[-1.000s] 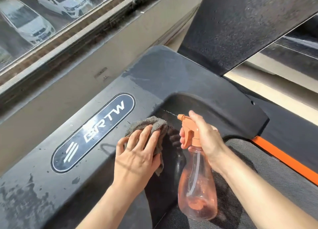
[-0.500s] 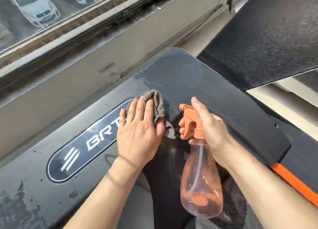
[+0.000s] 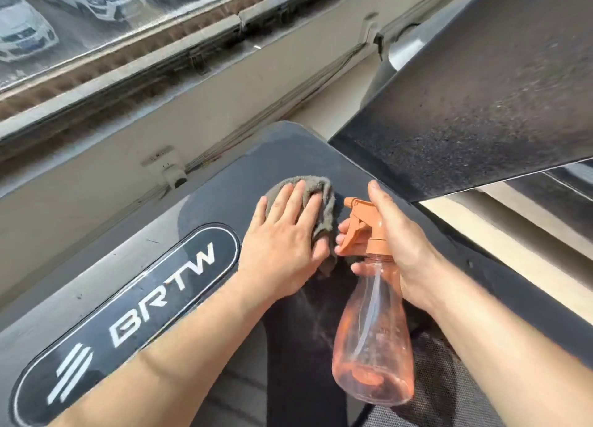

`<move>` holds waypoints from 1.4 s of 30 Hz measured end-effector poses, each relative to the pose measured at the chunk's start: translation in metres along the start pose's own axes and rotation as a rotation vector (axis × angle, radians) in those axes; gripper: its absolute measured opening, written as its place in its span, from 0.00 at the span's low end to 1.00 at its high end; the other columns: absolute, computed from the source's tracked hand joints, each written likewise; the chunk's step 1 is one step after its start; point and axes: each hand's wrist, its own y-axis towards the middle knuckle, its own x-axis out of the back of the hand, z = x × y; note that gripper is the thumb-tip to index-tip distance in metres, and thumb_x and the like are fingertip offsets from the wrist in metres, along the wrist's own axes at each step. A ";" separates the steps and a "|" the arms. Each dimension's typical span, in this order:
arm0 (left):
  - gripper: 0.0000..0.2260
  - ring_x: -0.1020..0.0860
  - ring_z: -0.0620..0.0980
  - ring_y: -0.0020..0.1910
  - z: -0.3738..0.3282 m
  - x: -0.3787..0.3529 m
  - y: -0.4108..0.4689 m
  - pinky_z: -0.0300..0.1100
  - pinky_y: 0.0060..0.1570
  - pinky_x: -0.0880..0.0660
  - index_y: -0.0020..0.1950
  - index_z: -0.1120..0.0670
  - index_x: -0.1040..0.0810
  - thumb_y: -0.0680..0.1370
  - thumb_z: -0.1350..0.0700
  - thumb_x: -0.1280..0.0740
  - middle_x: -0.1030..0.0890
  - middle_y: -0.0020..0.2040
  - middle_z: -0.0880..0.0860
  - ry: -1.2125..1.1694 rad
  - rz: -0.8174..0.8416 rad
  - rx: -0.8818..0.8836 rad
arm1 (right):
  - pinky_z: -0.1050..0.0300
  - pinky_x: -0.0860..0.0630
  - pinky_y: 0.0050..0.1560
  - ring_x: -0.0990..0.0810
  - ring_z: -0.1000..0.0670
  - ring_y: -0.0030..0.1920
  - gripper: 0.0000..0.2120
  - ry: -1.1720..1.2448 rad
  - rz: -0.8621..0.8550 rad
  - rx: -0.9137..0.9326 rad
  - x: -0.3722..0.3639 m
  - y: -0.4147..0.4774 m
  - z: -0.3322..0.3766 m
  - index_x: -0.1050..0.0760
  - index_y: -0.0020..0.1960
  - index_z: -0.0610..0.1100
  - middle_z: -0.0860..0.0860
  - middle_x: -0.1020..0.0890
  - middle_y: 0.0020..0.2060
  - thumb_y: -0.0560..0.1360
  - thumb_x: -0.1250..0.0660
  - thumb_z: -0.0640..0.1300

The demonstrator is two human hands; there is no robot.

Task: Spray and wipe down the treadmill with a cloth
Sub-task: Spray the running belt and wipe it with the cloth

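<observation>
One wide-angle head-worn view looks forward and steeply down, close over the treadmill (image 3: 237, 173), facing the window (image 3: 96, 12)

Your left forearm (image 3: 179, 346) and right forearm (image 3: 500, 340) are both bare for as much as shows, wrists included. Your left hand (image 3: 282, 250) and right hand (image 3: 404, 243) are bare too, knuckles creased, tendons showing on the left one.

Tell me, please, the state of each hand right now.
Left hand: open, flat fingers pressing the grey cloth onto the treadmill cover.
Right hand: closed round the orange spray bottle.
</observation>
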 end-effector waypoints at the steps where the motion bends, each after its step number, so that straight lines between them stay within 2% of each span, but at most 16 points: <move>1: 0.30 0.45 0.52 0.78 0.004 0.001 0.012 0.57 0.74 0.47 0.78 0.49 0.40 0.77 0.39 0.51 0.41 0.79 0.52 -0.005 0.020 -0.019 | 0.57 0.24 0.29 0.16 0.45 0.40 0.30 0.029 -0.015 0.002 0.002 0.003 0.004 0.17 0.51 0.43 0.44 0.15 0.39 0.74 0.39 0.69; 4: 0.30 0.51 0.52 0.79 0.015 0.002 0.063 0.57 0.75 0.54 0.79 0.48 0.47 0.79 0.38 0.52 0.48 0.80 0.52 -0.026 0.069 0.047 | 0.58 0.24 0.28 0.16 0.41 0.43 0.28 0.091 -0.052 -0.011 0.000 0.008 0.004 0.18 0.52 0.44 0.42 0.16 0.40 0.75 0.39 0.68; 8: 0.30 0.52 0.52 0.79 0.001 0.001 0.127 0.57 0.75 0.56 0.79 0.49 0.46 0.80 0.39 0.49 0.48 0.80 0.53 -0.094 0.066 0.078 | 0.59 0.26 0.26 0.16 0.39 0.41 0.28 0.166 -0.107 -0.039 0.003 0.012 0.002 0.19 0.42 0.42 0.41 0.16 0.37 0.76 0.39 0.67; 12: 0.27 0.47 0.52 0.78 0.021 0.007 0.152 0.59 0.74 0.50 0.76 0.49 0.39 0.80 0.40 0.48 0.40 0.78 0.52 -0.094 0.022 0.077 | 0.59 0.26 0.25 0.17 0.45 0.31 0.25 0.172 -0.126 0.012 -0.001 0.020 0.014 0.17 0.43 0.46 0.44 0.17 0.34 0.76 0.39 0.67; 14: 0.26 0.42 0.54 0.76 0.043 0.011 0.149 0.59 0.73 0.46 0.75 0.51 0.38 0.80 0.42 0.48 0.37 0.76 0.55 -0.132 0.030 0.171 | 0.59 0.26 0.25 0.19 0.45 0.29 0.27 0.126 -0.152 0.038 -0.006 0.026 0.020 0.18 0.45 0.44 0.44 0.18 0.32 0.76 0.39 0.67; 17: 0.20 0.30 0.60 0.67 0.088 0.019 0.125 0.57 0.64 0.36 0.63 0.55 0.32 0.80 0.43 0.47 0.27 0.67 0.60 -0.190 0.069 0.374 | 0.59 0.26 0.26 0.20 0.46 0.28 0.25 0.087 -0.149 0.064 -0.016 0.034 0.029 0.19 0.47 0.45 0.46 0.18 0.32 0.76 0.38 0.66; 18: 0.18 0.29 0.61 0.64 0.097 0.021 0.116 0.56 0.61 0.34 0.59 0.55 0.31 0.80 0.43 0.47 0.26 0.64 0.60 -0.198 0.084 0.413 | 0.58 0.25 0.28 0.19 0.46 0.30 0.24 0.072 -0.155 0.082 -0.015 0.034 0.031 0.19 0.48 0.47 0.47 0.17 0.33 0.76 0.38 0.67; 20: 0.17 0.28 0.62 0.63 0.100 0.021 0.102 0.55 0.58 0.33 0.58 0.56 0.31 0.80 0.44 0.47 0.25 0.63 0.61 -0.190 0.086 0.421 | 0.57 0.24 0.32 0.18 0.46 0.33 0.23 0.065 -0.171 0.093 -0.011 0.033 0.030 0.19 0.47 0.48 0.46 0.15 0.36 0.76 0.38 0.67; 22: 0.17 0.29 0.61 0.64 0.091 0.021 0.103 0.55 0.61 0.33 0.61 0.57 0.31 0.80 0.45 0.46 0.26 0.63 0.60 -0.180 0.030 0.374 | 0.58 0.25 0.32 0.17 0.46 0.33 0.23 0.098 -0.191 0.092 -0.003 0.027 0.027 0.19 0.46 0.48 0.45 0.15 0.36 0.76 0.38 0.68; 24: 0.20 0.32 0.59 0.69 0.076 0.019 0.111 0.55 0.66 0.36 0.68 0.56 0.33 0.80 0.47 0.46 0.29 0.68 0.59 -0.166 -0.010 0.302 | 0.60 0.26 0.28 0.18 0.47 0.32 0.21 0.132 -0.248 0.105 0.006 0.021 0.020 0.19 0.48 0.48 0.47 0.17 0.35 0.76 0.38 0.66; 26: 0.24 0.42 0.57 0.76 0.054 0.014 0.119 0.56 0.73 0.46 0.75 0.54 0.39 0.81 0.46 0.47 0.38 0.76 0.56 -0.149 -0.016 0.223 | 0.59 0.27 0.26 0.19 0.47 0.30 0.22 0.130 -0.330 0.131 0.014 0.016 0.015 0.19 0.47 0.46 0.46 0.18 0.34 0.76 0.37 0.64; 29: 0.26 0.50 0.54 0.79 0.007 0.005 0.119 0.56 0.76 0.55 0.79 0.53 0.44 0.82 0.46 0.48 0.46 0.80 0.54 -0.138 -0.002 0.091 | 0.58 0.27 0.25 0.21 0.48 0.29 0.23 0.089 -0.406 0.144 0.023 0.013 0.009 0.19 0.45 0.43 0.45 0.20 0.32 0.76 0.36 0.63; 32: 0.27 0.50 0.54 0.79 -0.038 -0.002 0.104 0.55 0.76 0.56 0.79 0.55 0.45 0.82 0.46 0.48 0.46 0.80 0.55 -0.143 -0.017 0.025 | 0.58 0.25 0.26 0.19 0.48 0.33 0.25 0.057 -0.369 0.135 0.024 0.011 0.005 0.19 0.52 0.40 0.44 0.18 0.36 0.76 0.35 0.63; 35: 0.26 0.48 0.52 0.79 -0.066 -0.009 0.084 0.52 0.76 0.54 0.79 0.53 0.44 0.82 0.48 0.47 0.44 0.80 0.53 -0.116 -0.044 -0.063 | 0.56 0.22 0.30 0.16 0.47 0.40 0.24 0.119 -0.301 0.121 0.032 0.009 0.003 0.19 0.56 0.43 0.44 0.16 0.40 0.76 0.35 0.63; 40: 0.24 0.43 0.48 0.78 -0.070 -0.009 0.061 0.49 0.75 0.49 0.77 0.48 0.38 0.81 0.46 0.45 0.38 0.78 0.49 -0.123 0.000 -0.311 | 0.57 0.25 0.31 0.19 0.47 0.32 0.23 0.128 -0.349 0.081 0.048 -0.004 -0.008 0.17 0.44 0.45 0.45 0.17 0.33 0.76 0.37 0.64; 42: 0.25 0.41 0.48 0.77 -0.053 -0.005 0.053 0.51 0.75 0.45 0.77 0.49 0.37 0.79 0.45 0.45 0.37 0.77 0.49 -0.070 0.002 -0.339 | 0.59 0.26 0.28 0.21 0.47 0.28 0.23 0.123 -0.363 0.072 0.050 -0.010 -0.017 0.17 0.41 0.44 0.45 0.18 0.31 0.77 0.37 0.63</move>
